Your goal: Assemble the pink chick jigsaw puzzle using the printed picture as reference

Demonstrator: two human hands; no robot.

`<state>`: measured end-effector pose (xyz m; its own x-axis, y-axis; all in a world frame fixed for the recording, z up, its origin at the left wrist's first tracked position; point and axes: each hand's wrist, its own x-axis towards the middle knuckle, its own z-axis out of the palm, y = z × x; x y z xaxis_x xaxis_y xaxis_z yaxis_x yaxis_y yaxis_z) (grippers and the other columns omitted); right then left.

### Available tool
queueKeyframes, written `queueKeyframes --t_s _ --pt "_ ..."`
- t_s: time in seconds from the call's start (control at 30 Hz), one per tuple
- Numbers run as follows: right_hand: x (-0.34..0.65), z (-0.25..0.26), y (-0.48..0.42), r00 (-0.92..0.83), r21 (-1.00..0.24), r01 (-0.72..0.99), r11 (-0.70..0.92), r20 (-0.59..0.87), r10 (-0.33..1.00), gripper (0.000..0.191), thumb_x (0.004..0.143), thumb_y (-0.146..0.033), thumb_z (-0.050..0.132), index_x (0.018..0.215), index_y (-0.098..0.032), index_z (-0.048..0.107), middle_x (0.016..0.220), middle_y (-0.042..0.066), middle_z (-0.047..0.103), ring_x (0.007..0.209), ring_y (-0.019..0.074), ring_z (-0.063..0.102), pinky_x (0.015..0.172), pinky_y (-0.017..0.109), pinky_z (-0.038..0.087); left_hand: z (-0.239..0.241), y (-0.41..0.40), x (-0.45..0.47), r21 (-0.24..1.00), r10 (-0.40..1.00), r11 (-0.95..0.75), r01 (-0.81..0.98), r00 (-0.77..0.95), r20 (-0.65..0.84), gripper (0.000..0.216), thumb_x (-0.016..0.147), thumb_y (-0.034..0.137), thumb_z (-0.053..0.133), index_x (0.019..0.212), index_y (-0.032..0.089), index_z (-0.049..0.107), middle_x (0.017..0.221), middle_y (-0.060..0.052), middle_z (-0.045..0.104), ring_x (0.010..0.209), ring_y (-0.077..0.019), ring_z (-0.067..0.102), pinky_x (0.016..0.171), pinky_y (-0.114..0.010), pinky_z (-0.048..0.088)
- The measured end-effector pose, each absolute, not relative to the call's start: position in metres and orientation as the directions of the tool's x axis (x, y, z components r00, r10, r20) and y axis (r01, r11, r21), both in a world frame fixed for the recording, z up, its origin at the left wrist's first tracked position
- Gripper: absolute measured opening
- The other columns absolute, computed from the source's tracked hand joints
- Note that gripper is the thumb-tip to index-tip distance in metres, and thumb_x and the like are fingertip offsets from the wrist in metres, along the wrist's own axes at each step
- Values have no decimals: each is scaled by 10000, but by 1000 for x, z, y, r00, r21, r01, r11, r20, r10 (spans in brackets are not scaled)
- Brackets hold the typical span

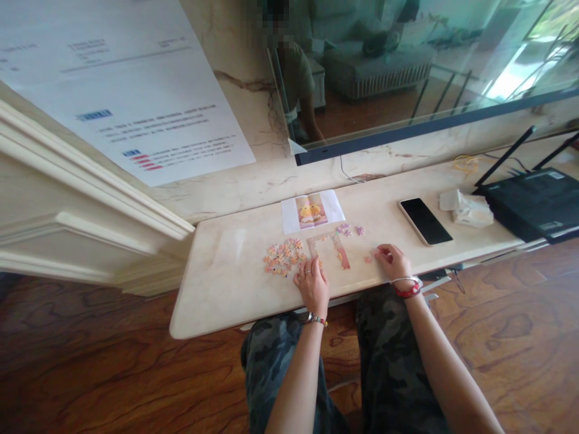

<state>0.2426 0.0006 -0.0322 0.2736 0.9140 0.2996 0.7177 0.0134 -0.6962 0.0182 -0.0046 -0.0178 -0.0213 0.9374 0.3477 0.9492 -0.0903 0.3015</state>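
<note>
A partly joined jigsaw puzzle (344, 256) lies on the pale ledge, its edge pieces forming a frame with a gap at the lower side. My left hand (313, 284) rests by the puzzle's lower left corner, fingers slightly apart on the surface. Left of it spreads a pile of loose orange and pink puzzle pieces (283, 256). My right hand (395, 263) is at the right of the puzzle, thumb and fingers pinched on what looks like a small pink piece. A few loose pieces (367, 260) lie beside its fingertips. Purple pieces (344, 229) sit above the puzzle's upper right corner.
A printed picture sheet (335, 205) with a yellow figure lies behind the puzzle. To the right are a phone (425, 222), a tissue pack (470, 211) and a black router (538, 199) with antennas. A television (407, 123) stands over the ledge (217, 271).
</note>
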Motion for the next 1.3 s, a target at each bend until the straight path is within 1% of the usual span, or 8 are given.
queueKeyframes --t_s 0.1,0.23,0.3,0.37,0.5,0.7,1.0,1.3 --pt "244 -34 -2 270 -771 635 44 275 923 201 726 -353 498 839 -191 529 724 22 558 561 114 507 554 263 441 -19 -5 17 302 938 -96 949 -16 347 327 774 148 418 1084 207 505 1078 -90 559 1059 -210 446 863 -394 316" --pt "243 -35 -4 264 -922 341 183 280 923 285 730 -361 502 968 -219 436 741 3 529 659 125 548 604 280 479 -19 -5 18 300 938 -100 949 -10 345 326 771 151 428 1083 213 502 1075 -83 559 1053 -207 448 860 -389 315" --pt "238 -33 -6 216 -948 235 216 267 939 348 729 -350 511 1035 -229 398 766 5 542 695 129 557 635 299 492 -18 -5 18 303 940 -100 948 -9 340 329 772 152 427 1088 207 501 1070 -86 561 1052 -210 448 857 -386 314" --pt "228 -30 -10 145 -959 213 185 218 965 390 730 -339 513 1082 -230 386 806 20 572 711 129 566 650 309 502 -17 -4 18 307 941 -100 946 -10 338 326 777 151 418 1088 201 501 1065 -85 563 1055 -210 445 857 -383 309" --pt "199 -26 -16 115 -934 343 94 141 983 371 701 -333 542 1046 -223 457 847 35 591 687 127 583 606 289 523 -17 -4 19 311 937 -101 945 -14 348 313 789 151 400 1079 204 504 1049 -79 570 1054 -202 446 853 -380 306" --pt "170 -28 -17 117 -840 526 133 227 967 137 734 -311 506 805 -212 570 742 22 603 666 132 589 570 254 522 -18 -4 19 308 935 -106 946 -11 354 289 797 169 395 1056 203 519 1046 -87 570 1043 -207 454 843 -383 308" --pt "167 -34 -16 72 -692 695 194 336 939 146 766 -306 485 746 -205 590 711 29 592 631 133 563 601 253 467 -13 -6 19 314 947 -91 945 -16 322 310 798 163 383 1079 196 508 1053 -97 566 1049 -206 446 849 -378 302" --pt "170 -34 -14 41 -646 726 236 382 923 203 791 -289 453 731 -217 634 764 45 587 711 149 557 686 286 464 -14 -6 19 327 950 -86 941 -21 310 307 800 164 376 1074 200 510 1070 -95 562 1059 -209 442 858 -382 289"
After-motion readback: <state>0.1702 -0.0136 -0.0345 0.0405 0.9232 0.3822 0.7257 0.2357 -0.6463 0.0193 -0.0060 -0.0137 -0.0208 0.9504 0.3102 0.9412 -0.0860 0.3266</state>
